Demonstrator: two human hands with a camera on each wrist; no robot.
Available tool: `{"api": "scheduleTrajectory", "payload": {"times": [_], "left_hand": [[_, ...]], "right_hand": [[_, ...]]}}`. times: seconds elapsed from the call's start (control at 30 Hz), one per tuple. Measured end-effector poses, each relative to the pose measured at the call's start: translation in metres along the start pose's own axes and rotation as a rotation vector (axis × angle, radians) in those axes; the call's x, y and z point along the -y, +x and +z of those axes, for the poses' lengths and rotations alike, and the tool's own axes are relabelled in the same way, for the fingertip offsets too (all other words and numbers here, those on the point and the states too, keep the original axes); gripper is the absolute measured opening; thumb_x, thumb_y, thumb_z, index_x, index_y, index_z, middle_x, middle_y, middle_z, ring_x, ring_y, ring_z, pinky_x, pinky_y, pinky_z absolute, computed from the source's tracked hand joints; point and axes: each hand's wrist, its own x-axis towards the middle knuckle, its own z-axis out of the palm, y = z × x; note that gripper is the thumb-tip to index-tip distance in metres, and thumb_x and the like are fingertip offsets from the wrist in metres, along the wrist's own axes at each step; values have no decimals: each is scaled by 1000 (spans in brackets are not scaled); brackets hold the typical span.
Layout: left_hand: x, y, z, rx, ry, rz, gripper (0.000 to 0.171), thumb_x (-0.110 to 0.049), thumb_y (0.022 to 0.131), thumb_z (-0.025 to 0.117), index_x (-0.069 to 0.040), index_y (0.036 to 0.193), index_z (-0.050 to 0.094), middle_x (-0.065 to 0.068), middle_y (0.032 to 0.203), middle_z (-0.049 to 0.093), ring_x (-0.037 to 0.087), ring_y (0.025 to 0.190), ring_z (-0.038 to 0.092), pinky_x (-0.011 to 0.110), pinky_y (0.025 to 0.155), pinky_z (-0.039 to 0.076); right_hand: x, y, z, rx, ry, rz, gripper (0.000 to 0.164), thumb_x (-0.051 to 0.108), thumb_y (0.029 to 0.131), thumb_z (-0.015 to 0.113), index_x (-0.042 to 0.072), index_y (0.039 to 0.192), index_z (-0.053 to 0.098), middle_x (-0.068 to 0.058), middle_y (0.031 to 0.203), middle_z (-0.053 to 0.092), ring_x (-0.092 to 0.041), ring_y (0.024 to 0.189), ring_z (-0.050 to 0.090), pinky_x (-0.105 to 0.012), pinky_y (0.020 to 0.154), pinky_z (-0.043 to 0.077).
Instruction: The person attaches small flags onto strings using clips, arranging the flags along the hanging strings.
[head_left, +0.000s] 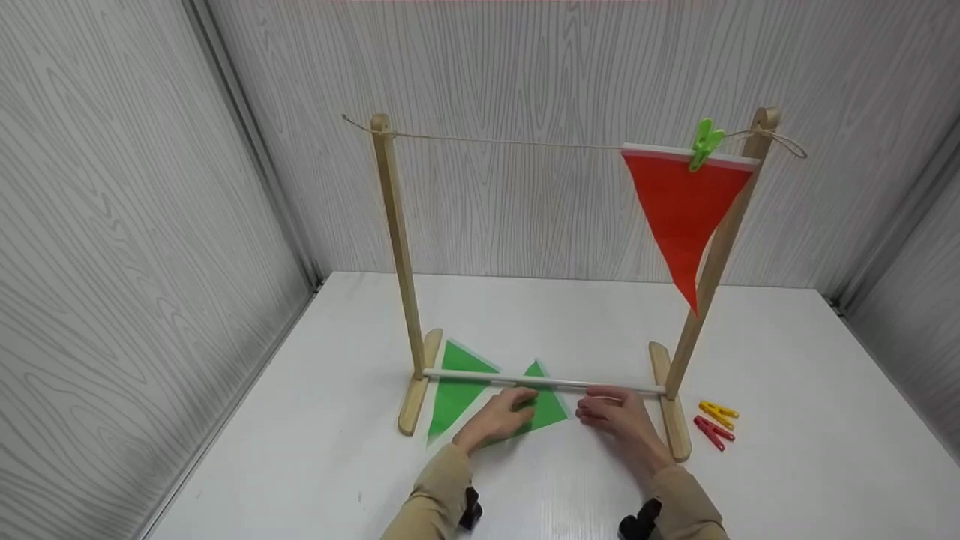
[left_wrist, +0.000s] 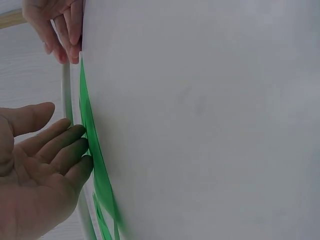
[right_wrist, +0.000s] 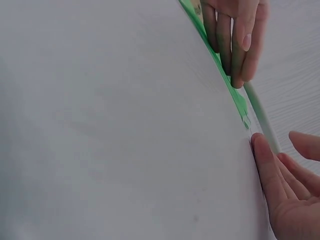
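Note:
A green triangular pennant (head_left: pixel 550 409) lies on the white table under the stand's white crossbar (head_left: pixel 559 382). My left hand (head_left: pixel 501 418) is over its left part, fingers loosely extended. In the left wrist view, the fingertips (left_wrist: pixel 86 162) of that hand meet the green cloth. Just past the pennant's right corner is my right hand (head_left: pixel 621 418), its relaxed fingers low at the table and holding nothing. A second green pennant (head_left: pixel 459 397) lies left of the first, also passing beneath the crossbar.
Two wooden posts, left (head_left: pixel 397 247) and right (head_left: pixel 724 247), carry a string (head_left: pixel 510 141). A red pennant (head_left: pixel 679 210) hangs from it by a green clothespin (head_left: pixel 703 145). Yellow (head_left: pixel 718 412) and red clothespins (head_left: pixel 714 431) lie right of the stand's right foot (head_left: pixel 675 427).

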Motion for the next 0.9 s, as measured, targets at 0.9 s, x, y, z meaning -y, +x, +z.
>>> {"api": "scheduleTrajectory", "payload": {"times": [0.9], "left_hand": [[-4,3,7,68,13,61,46,0,98,45,4,144,50,20,149,53,36,144,44,49,121,33]], "right_hand": [[0,-1,0,86,-134,-51,49,8,94,69,-17,132,51,-17,107,75,-10,78,72,-24,72,60]]}}
